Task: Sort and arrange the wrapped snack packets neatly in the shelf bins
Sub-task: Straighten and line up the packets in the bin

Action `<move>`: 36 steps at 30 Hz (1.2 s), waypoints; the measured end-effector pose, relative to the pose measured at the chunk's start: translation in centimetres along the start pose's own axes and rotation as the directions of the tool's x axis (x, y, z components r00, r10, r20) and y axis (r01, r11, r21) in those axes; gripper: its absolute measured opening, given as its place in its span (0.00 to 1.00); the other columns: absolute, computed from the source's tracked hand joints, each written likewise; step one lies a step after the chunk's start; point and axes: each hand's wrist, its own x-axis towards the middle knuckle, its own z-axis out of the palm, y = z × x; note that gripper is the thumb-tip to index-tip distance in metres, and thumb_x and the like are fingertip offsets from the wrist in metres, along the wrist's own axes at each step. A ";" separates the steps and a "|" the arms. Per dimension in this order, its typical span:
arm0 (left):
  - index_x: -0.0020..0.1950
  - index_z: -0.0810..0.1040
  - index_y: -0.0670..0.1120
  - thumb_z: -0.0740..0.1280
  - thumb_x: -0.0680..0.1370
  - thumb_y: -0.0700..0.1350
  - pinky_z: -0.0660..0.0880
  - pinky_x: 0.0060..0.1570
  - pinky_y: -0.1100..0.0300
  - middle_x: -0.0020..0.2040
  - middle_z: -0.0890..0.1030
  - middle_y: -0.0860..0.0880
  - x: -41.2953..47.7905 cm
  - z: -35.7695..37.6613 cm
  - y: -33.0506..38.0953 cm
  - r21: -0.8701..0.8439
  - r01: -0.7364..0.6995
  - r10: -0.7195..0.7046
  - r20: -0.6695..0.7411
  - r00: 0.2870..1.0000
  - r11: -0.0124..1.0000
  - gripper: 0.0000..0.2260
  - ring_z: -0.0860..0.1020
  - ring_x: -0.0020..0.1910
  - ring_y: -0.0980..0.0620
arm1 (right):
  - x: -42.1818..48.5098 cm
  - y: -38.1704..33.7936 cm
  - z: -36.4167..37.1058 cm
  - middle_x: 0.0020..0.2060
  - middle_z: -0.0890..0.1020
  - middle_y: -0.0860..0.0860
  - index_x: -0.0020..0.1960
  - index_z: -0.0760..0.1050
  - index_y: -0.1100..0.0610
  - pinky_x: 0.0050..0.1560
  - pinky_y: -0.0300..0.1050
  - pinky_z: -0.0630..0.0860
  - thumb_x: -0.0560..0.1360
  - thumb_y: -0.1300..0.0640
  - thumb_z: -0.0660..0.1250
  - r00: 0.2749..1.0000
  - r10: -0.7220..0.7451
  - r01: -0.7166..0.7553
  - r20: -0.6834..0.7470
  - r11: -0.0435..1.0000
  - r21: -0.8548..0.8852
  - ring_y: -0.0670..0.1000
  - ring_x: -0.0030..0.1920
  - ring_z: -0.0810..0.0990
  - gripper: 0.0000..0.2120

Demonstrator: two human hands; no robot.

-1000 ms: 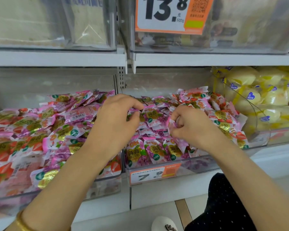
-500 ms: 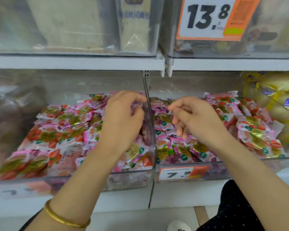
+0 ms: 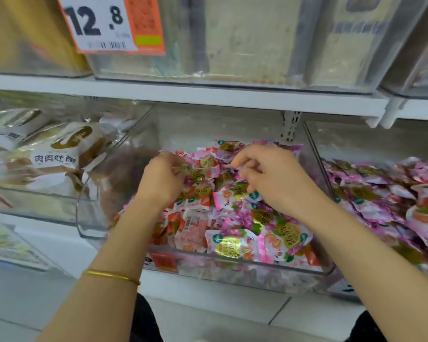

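Our left hand (image 3: 164, 180) and right hand (image 3: 272, 180) each grip snack packets (image 3: 232, 245) in the bin (image 3: 245, 272). Looks like light, crinkly, slippery stuff, so we'd pinch the sealed edges.

White lower shelf board (image 3: 50, 238) carries three clear bins side by side, the left bin (image 3: 35, 208) holding beige wrapped packs (image 3: 59, 154), the middle bin (image 3: 232, 275) and right bin (image 3: 344, 290) heaped with pink snack packets (image 3: 232, 245), while the upper shelf board (image 3: 183, 95) bears further clear bins (image 3: 257, 77).
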 end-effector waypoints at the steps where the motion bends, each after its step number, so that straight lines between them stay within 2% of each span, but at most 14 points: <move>1: 0.64 0.75 0.42 0.63 0.78 0.40 0.71 0.62 0.53 0.64 0.76 0.42 0.5 0.4 0.0 0.068 -0.050 0.047 0.055 0.997 0.996 0.15 0.74 0.62 0.42 | 0.3 0.2 0.2 0.45 0.80 0.48 0.54 0.77 0.51 0.44 0.53 0.80 0.79 0.63 0.59 1.000 0.019 -0.019 -0.001 1.000 0.004 0.52 0.37 0.81 0.11; 3: 0.68 0.72 0.45 0.64 0.78 0.46 0.66 0.66 0.49 0.67 0.74 0.42 1.6 1.3 0.0 0.185 -0.118 0.085 0.175 0.981 0.976 0.18 0.70 0.66 0.41 | 0.5 0.7 0.3 0.44 0.80 0.48 0.53 0.76 0.51 0.42 0.49 0.80 0.79 0.62 0.59 0.999 0.052 -0.052 -0.015 0.998 0.033 0.50 0.37 0.81 0.11; 6: 0.67 0.71 0.47 0.63 0.78 0.50 0.65 0.66 0.43 0.65 0.74 0.44 2.7 2.5 -0.1 0.326 -0.140 0.043 0.289 0.957 0.935 0.18 0.67 0.67 0.41 | 0.5 1.2 0.3 0.40 0.80 0.48 0.51 0.76 0.52 0.39 0.46 0.79 0.78 0.64 0.60 0.996 0.073 -0.067 -0.058 0.993 0.100 0.50 0.36 0.81 0.10; 10: 0.63 0.75 0.47 0.67 0.76 0.49 0.65 0.65 0.43 0.63 0.75 0.45 3.3 2.9 -0.1 0.376 -0.177 0.100 0.216 0.971 0.909 0.17 0.69 0.65 0.42 | 0.4 1.8 0.4 0.38 0.80 0.48 0.49 0.76 0.51 0.32 0.35 0.76 0.78 0.66 0.59 0.990 0.100 -0.082 -0.096 0.980 0.179 0.48 0.35 0.80 0.12; 13: 0.62 0.76 0.47 0.71 0.73 0.46 0.67 0.64 0.43 0.62 0.75 0.44 3.2 2.6 -0.4 0.271 -0.180 0.139 0.164 0.977 0.946 0.18 0.72 0.61 0.42 | 0.2 1.8 0.5 0.38 0.79 0.46 0.48 0.75 0.49 0.31 0.33 0.75 0.77 0.66 0.60 0.988 0.112 -0.083 -0.109 0.968 0.237 0.46 0.34 0.80 0.13; 15: 0.58 0.77 0.45 0.70 0.73 0.41 0.71 0.61 0.52 0.58 0.75 0.45 2.6 1.8 -0.2 0.146 -0.211 0.205 0.057 0.977 0.966 0.14 0.76 0.55 0.45 | 0.1 1.5 0.4 0.39 0.79 0.44 0.48 0.75 0.49 0.36 0.38 0.79 0.77 0.65 0.60 0.985 0.108 -0.073 -0.133 0.966 0.247 0.47 0.37 0.80 0.12; 18: 0.52 0.78 0.47 0.71 0.73 0.37 0.69 0.44 0.77 0.49 0.74 0.52 0.9 -0.8 1.4 -0.112 -0.298 0.295 -0.044 0.954 0.948 0.10 0.75 0.47 0.58 | -0.4 1.0 0.4 0.47 0.79 0.45 0.57 0.76 0.51 0.49 0.42 0.79 0.77 0.62 0.64 0.982 0.079 -0.035 -0.172 0.968 0.248 0.45 0.47 0.79 0.11; 21: 0.49 0.75 0.51 0.73 0.69 0.35 0.72 0.39 0.74 0.45 0.76 0.55 -2.0 -2.9 3.6 -0.406 -0.320 0.393 0.108 0.913 0.856 0.15 0.75 0.38 0.67 | -0.9 0.6 0.1 0.56 0.77 0.43 0.65 0.72 0.50 0.57 0.40 0.74 0.74 0.53 0.68 0.995 0.027 -0.002 -0.095 0.967 0.255 0.43 0.53 0.77 0.20; 23: 0.50 0.72 0.53 0.75 0.68 0.36 0.73 0.37 0.70 0.46 0.75 0.55 -3.8 -2.8 4.3 -0.435 -0.348 0.454 0.165 0.876 0.830 0.19 0.75 0.35 0.66 | -1.5 0.4 -0.4 0.50 0.82 0.46 0.57 0.78 0.52 0.53 0.46 0.77 0.72 0.53 0.70 0.999 0.023 -0.013 -0.035 0.965 0.260 0.46 0.49 0.80 0.14; 25: 0.50 0.69 0.54 0.76 0.68 0.39 0.75 0.38 0.65 0.47 0.74 0.54 -4.6 -2.3 4.3 -0.439 -0.306 0.422 0.196 0.885 0.845 0.21 0.76 0.38 0.63 | -2.4 0.3 -1.1 0.41 0.84 0.50 0.47 0.81 0.54 0.48 0.48 0.79 0.72 0.56 0.71 0.999 0.048 -0.039 -0.025 0.960 0.278 0.48 0.41 0.81 0.05; 27: 0.52 0.69 0.53 0.76 0.67 0.43 0.78 0.44 0.62 0.49 0.75 0.52 -5.0 -2.2 4.1 -0.395 -0.225 0.351 0.284 0.892 0.891 0.21 0.78 0.44 0.56 | -3.4 0.5 -1.7 0.37 0.82 0.50 0.43 0.79 0.53 0.43 0.46 0.78 0.72 0.57 0.71 0.995 0.055 -0.031 -0.086 0.965 0.259 0.48 0.36 0.79 0.02; 30: 0.62 0.66 0.52 0.75 0.68 0.48 0.75 0.45 0.65 0.51 0.75 0.52 -5.7 -1.7 4.0 -0.233 -0.232 0.320 0.486 0.813 0.944 0.26 0.76 0.48 0.55 | -4.2 1.0 -2.7 0.36 0.78 0.50 0.41 0.72 0.49 0.36 0.39 0.74 0.74 0.58 0.68 0.985 0.064 -0.028 -0.162 0.976 0.216 0.46 0.32 0.74 0.07; 33: 0.70 0.60 0.54 0.75 0.70 0.48 0.75 0.47 0.62 0.50 0.74 0.52 -6.6 -0.7 4.4 -0.137 -0.288 0.310 0.603 0.735 0.948 0.34 0.75 0.48 0.56 | -4.6 1.6 -3.3 0.38 0.76 0.46 0.45 0.69 0.47 0.39 0.35 0.73 0.75 0.59 0.66 0.975 0.103 -0.053 -0.198 0.969 0.242 0.45 0.38 0.76 0.09; 36: 0.72 0.58 0.55 0.74 0.71 0.47 0.72 0.47 0.63 0.50 0.72 0.54 -6.9 0.0 4.6 -0.047 -0.356 0.306 0.623 0.720 0.933 0.36 0.74 0.47 0.56 | -4.9 2.0 -3.5 0.41 0.74 0.43 0.54 0.70 0.48 0.43 0.35 0.70 0.75 0.61 0.66 0.971 0.134 -0.072 -0.200 0.955 0.289 0.45 0.44 0.75 0.12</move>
